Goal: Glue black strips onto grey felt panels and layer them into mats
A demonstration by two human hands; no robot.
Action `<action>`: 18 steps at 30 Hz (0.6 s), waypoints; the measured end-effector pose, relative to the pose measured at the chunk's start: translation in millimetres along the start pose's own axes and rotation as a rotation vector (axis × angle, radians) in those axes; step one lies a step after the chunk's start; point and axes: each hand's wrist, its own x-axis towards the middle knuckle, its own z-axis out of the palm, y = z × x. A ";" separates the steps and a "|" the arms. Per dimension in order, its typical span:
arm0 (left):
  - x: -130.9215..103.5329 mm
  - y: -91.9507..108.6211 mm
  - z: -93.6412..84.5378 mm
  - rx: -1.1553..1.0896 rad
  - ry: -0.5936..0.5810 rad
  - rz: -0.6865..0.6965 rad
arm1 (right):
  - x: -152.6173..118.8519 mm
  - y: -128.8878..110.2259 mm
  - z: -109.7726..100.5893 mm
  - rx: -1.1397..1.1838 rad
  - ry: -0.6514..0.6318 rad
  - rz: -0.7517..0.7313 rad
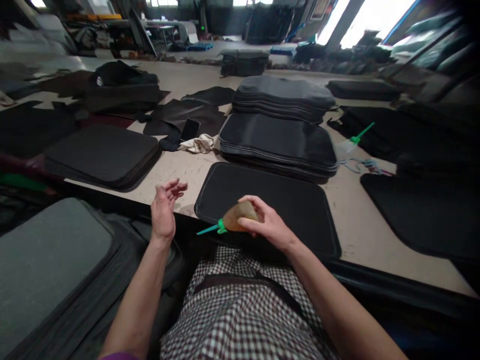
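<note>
My right hand [268, 222] is closed around a soft glue bottle [236, 216] with amber contents. Its green nozzle points left and slightly down. Beneath the bottle lies a black rounded mat [262, 200] at the table's front edge, with a pale line along its border. My left hand [165, 207] is raised in front of the table edge, to the left of that mat, fingers apart and holding nothing. Just behind the mat rises a stack of similar black pieces [277, 142].
Another stack of dark pieces [103, 155] sits left on the table [176, 167]. A phone [190, 129] and crumpled cloth [198, 144] lie behind. To the right are a second green-nozzled bottle [350, 142] and a black piece [431, 215]. Grey sheets [52, 265] are piled at lower left.
</note>
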 end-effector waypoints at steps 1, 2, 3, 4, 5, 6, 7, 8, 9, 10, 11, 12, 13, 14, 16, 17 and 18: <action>-0.6 -1.1 -0.1 0.010 -0.004 -0.006 | -10.7 3.4 -9.6 0.112 -0.013 0.046; -1.3 -2.6 -0.3 0.024 -0.008 -0.015 | -22.9 8.6 -20.0 0.219 0.009 0.070; -2.2 -4.3 -0.3 0.042 -0.012 -0.025 | -36.2 15.4 -31.4 0.310 0.064 0.071; -3.1 -6.2 -0.2 0.062 -0.018 -0.036 | -50.2 23.1 -43.8 0.379 0.145 0.056; -4.0 -8.2 0.2 0.080 -0.025 -0.049 | -64.6 31.2 -57.1 0.423 0.242 0.033; -4.9 -10.1 1.1 0.095 -0.032 -0.063 | -79.0 39.1 -71.3 0.447 0.347 0.003; -5.7 -11.7 2.7 0.107 -0.039 -0.081 | -93.1 46.2 -86.4 0.459 0.449 -0.035; -6.5 -13.0 5.0 0.117 -0.047 -0.101 | -106.7 52.3 -102.4 0.470 0.542 -0.077; -7.2 -13.8 8.0 0.125 -0.055 -0.117 | -119.6 57.2 -118.9 0.482 0.622 -0.120; -8.0 -14.0 11.8 0.137 -0.067 -0.131 | -131.9 61.1 -135.9 0.492 0.701 -0.167; -8.8 -13.7 16.0 0.152 -0.079 -0.143 | -143.6 64.1 -153.1 0.485 0.791 -0.209; -9.7 -13.2 20.6 0.174 -0.097 -0.154 | -154.8 66.7 -170.2 0.458 0.889 -0.240; -10.6 -12.6 25.1 0.201 -0.112 -0.166 | -165.6 69.1 -187.0 0.415 0.990 -0.259; -11.5 -12.2 29.3 0.233 -0.128 -0.178 | -175.9 71.7 -203.2 0.363 1.090 -0.268; -12.5 -13.3 35.8 0.292 -0.163 -0.191 | -194.9 77.8 -232.4 0.258 1.250 -0.266; -12.4 -15.1 37.8 0.314 -0.178 -0.187 | -203.3 81.1 -245.1 0.216 1.302 -0.259; -11.7 -17.6 39.0 0.328 -0.188 -0.175 | -210.8 84.3 -256.3 0.176 1.344 -0.255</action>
